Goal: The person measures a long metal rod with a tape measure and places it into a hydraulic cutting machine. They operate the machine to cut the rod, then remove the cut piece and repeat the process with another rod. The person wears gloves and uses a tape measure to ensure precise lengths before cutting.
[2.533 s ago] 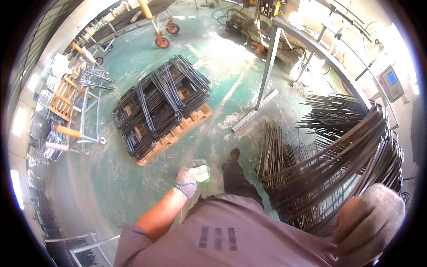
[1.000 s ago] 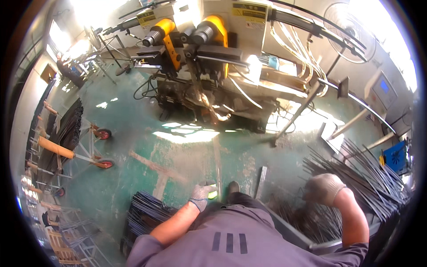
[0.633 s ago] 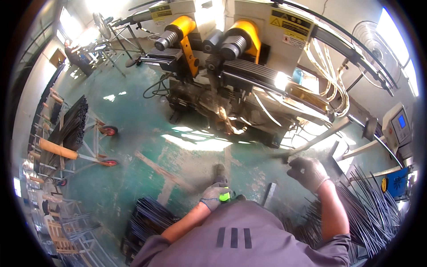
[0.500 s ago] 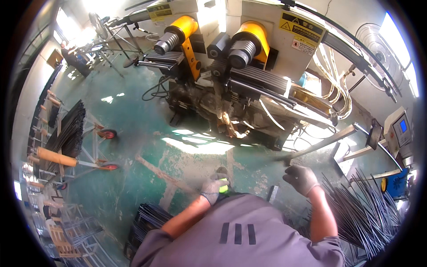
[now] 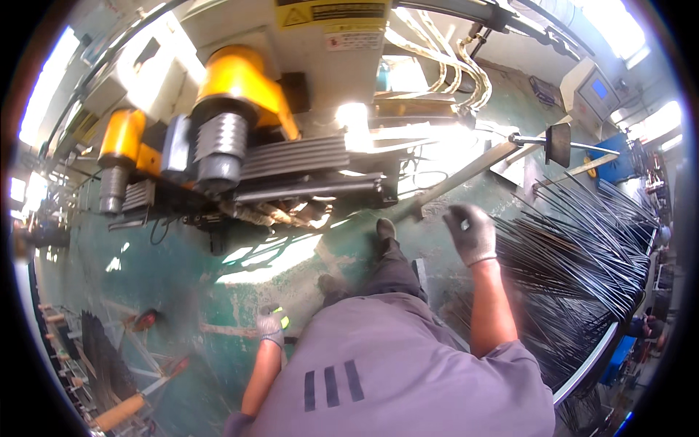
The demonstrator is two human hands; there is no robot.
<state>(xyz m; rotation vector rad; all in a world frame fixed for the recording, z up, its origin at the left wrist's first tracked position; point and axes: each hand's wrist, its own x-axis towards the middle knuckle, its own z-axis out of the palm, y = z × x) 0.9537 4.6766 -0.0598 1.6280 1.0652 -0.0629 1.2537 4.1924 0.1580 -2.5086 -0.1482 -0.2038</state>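
Grey work gloves cover both hands. My left hand (image 5: 270,326) hangs low beside my body, its fingers closed around a small dark and yellow-green thing (image 5: 284,320) whose kind I cannot make out. Raised in front of me to the right, my right hand (image 5: 472,234) has its fingers curled. A small pale spot shows by the thumb, and I cannot tell whether it is a held piece or a gap. Nearest to this hand, on its right, lies a large heap of thin dark metal rods (image 5: 575,255).
Ahead stands a machine with yellow-housed rollers (image 5: 237,80) and a ribbed dark bed (image 5: 298,156). A metal beam (image 5: 466,178) slants toward a control box with a blue screen (image 5: 593,95). At lower left is a wheeled rack (image 5: 138,349) with an orange-brown roller (image 5: 120,411).
My view has turned right, so the machine sits further left and the rod heap fills more of the right side. My left hand has dropped away to my side; my right stays raised and curled.
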